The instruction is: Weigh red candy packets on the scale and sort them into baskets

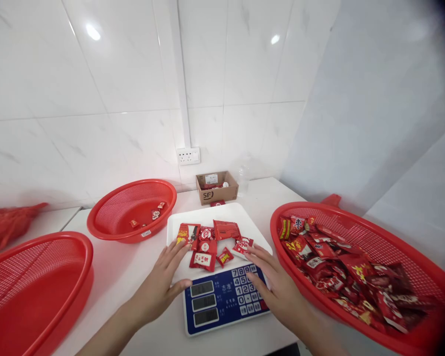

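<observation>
Several red snack packets point(207, 246) lie in a loose cluster on the white pan point(226, 212) of a digital scale. Below the pan is the scale's blue keypad panel point(226, 301), with three grey displays. At the left edge of the cluster, my left hand point(166, 277) has its fingers stretched out, the tips by a red and yellow packet point(188, 235). My right hand point(270, 277) is spread over the right side of the scale, fingertips at a red and white packet point(242, 247). Neither hand grips anything.
On the right, a red basket point(319, 206) holds many red packets. Another red basket point(131, 185) at back left has a few small packets. A third red basket point(85, 257) stands front left. Behind the scale are a cardboard box point(218, 197) and a clear bottle point(244, 174).
</observation>
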The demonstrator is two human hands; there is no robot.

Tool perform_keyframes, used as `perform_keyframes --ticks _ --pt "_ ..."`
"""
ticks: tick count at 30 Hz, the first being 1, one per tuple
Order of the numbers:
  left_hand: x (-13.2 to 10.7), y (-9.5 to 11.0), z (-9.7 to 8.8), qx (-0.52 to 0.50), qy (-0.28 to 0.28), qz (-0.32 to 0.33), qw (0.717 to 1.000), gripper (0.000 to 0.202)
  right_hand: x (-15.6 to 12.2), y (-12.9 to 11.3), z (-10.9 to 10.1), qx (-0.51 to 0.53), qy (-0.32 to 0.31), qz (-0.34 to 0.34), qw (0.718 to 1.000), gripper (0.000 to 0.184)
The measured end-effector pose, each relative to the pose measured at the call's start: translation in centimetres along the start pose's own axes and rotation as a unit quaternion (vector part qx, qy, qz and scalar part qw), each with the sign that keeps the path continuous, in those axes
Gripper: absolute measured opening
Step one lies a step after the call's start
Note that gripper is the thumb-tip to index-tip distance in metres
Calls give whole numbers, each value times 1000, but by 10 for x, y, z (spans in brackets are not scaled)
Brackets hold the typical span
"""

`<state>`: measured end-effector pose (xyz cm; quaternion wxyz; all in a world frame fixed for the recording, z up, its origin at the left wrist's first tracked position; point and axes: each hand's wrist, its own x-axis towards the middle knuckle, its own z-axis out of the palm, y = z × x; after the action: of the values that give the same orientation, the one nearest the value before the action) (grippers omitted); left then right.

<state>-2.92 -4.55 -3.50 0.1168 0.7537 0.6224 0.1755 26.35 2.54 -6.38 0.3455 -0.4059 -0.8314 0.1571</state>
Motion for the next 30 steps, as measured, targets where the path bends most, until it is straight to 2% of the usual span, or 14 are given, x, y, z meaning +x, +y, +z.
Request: perform_keyframes --ticks 5,9,12,16,19,23,26,30 --pt "-41 -7 10 -34 85 -81 992 58 -39 6 5 8 98 -20 995 25" --pt "-61 -7 25 -44 133 -144 980 59 -62 6 14 20 108 -4 994 23" --pt "-71 -4 31 -28 134 -133 982 62 -76 7 19 17 90 2 996 25" --pt "-81 -6 22 5 149 -109 983 64 -85 6 17 4 91 4 996 26" --pt "-85 -12 10 25 177 -125 976 62 -77 0 8 -9 104 2 995 24" --pt "-81 -20 -2 43 177 -114 977 59 -53 -9 -6 -30 114 -21 993 23" --pt "-67 -22 -4 47 151 -94 983 53 -29 -12 -10 -42 95 -4 995 24" --pt "-31 -15 -6 49 63 -27 996 45 8 -12 -4 -57 25 30 998 31"
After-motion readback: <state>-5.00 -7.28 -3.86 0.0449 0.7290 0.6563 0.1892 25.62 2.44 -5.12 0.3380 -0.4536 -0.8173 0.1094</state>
